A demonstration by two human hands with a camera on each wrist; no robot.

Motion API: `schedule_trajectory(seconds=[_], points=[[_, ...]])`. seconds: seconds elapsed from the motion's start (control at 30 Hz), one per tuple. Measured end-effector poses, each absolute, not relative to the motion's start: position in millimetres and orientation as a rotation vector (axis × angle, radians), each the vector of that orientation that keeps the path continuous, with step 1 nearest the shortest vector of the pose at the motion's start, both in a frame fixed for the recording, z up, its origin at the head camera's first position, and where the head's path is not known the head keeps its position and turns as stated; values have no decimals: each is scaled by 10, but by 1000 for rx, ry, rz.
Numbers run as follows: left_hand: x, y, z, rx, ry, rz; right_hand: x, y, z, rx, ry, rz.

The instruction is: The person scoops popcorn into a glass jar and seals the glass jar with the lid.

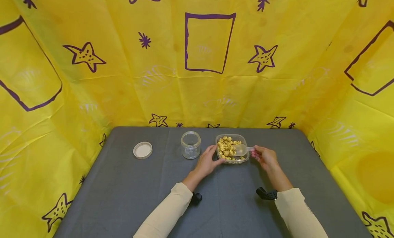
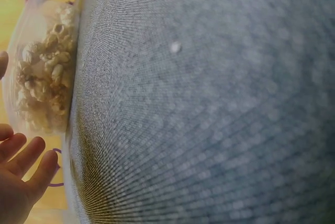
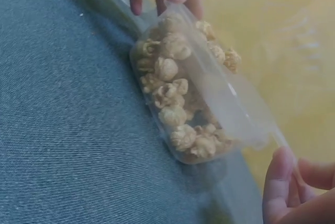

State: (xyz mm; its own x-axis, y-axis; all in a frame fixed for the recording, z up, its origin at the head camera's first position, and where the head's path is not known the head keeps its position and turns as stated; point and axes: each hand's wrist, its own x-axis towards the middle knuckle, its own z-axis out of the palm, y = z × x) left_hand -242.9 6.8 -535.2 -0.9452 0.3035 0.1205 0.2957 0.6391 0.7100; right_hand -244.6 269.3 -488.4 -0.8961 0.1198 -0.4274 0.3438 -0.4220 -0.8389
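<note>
The clear container [image 1: 243, 140] of popcorn [image 1: 226, 147] sits right of middle near the far edge of the grey cloth-covered table [image 1: 123, 197]. The left hand [image 1: 207, 160], thumb spread wide, touches its left side; the right hand [image 1: 266, 158] pinches the scoop [image 1: 241, 150]. Leftward stand a jar [image 1: 191, 145], then a lid [image 1: 143, 150]. Yellow sheeting [image 1: 212, 94] with purple starfish encloses far, left and right.

Yellow sheeting [image 1: 123, 101] with purple-outlined starfish [image 1: 84, 56] borders the grey table [image 1: 123, 193] on three sides.
</note>
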Motion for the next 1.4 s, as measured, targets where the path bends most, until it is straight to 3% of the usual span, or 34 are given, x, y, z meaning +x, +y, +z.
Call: schedule_trajectory(seconds=[1.4], points=[[-2429, 73, -5299, 492, 2837, 1233, -2458, 2797, -4685, 635, 1459, -2574]])
